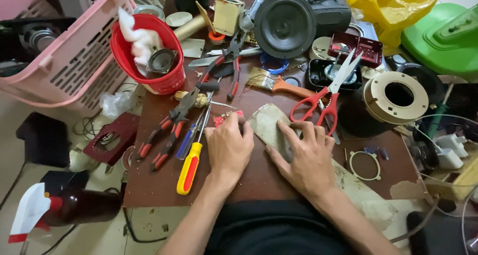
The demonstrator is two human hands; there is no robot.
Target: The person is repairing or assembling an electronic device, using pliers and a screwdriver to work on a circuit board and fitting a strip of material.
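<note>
1. The left hand lies knuckles-up on the brown counter, its grip pressed onto a small red piece at the fingertips; whether it pinches that piece I cannot tell.
2. The right hand rests flat, fingers spread, on a grey, rough-faced slab, probably a sharpening stone, which lies slantwise between both hands.
3. Just left of the left hand lies a yellow-and-red-handled screwdriver, beside red-gripped pliers.
4. Red-handled scissors lie open, their metal blades pointing away, just beyond the right fingers.
5. A flat paintbrush with an orange handle lies farther back.
6. A red plastic bowl holds white wadding and a small round speaker.
7. A large black speaker cone stands at the rear; a slotted pink basket sits off the counter's left edge.
</note>
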